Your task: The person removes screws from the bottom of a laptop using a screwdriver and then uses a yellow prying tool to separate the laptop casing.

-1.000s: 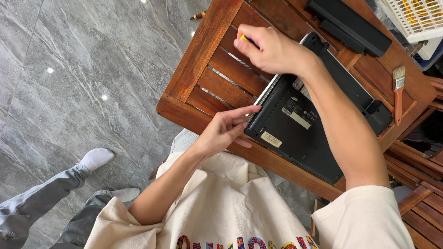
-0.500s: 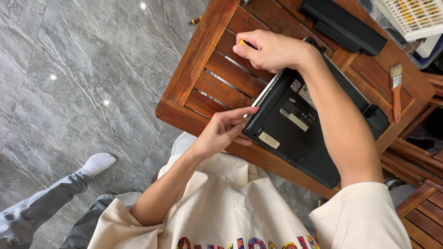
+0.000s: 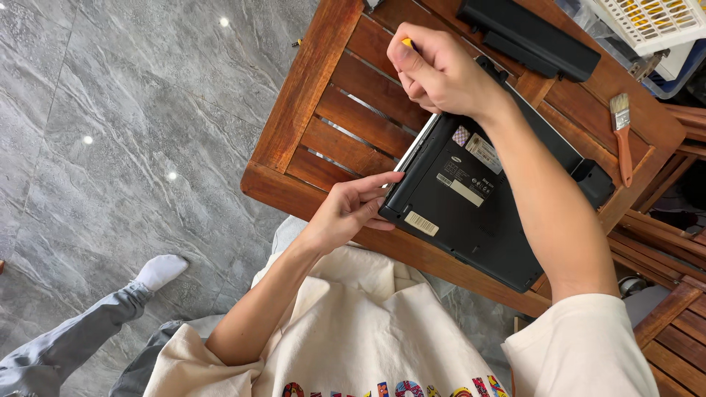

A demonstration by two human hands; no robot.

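Observation:
A black laptop [image 3: 478,202] lies upside down on a slatted wooden table [image 3: 316,110], its underside with several labels facing up. My left hand [image 3: 351,209] rests its fingertips on the laptop's near left corner and edge. My right hand [image 3: 441,73] is closed around a tool with a yellow handle [image 3: 406,43], held over the laptop's far left corner. Only the tip of the handle shows; the rest is hidden in my fist.
A long black laptop battery [image 3: 529,33] lies at the table's far side. A small brush with an orange handle [image 3: 622,136] rests near the right edge. A white slotted basket [image 3: 654,22] sits beyond. Wooden chairs [image 3: 673,323] stand right; grey marble floor [image 3: 132,132] lies left.
My right hand with the yellow-handled tool stays at the laptop's far corner, shifting only slightly. My left hand keeps its place on the near corner.

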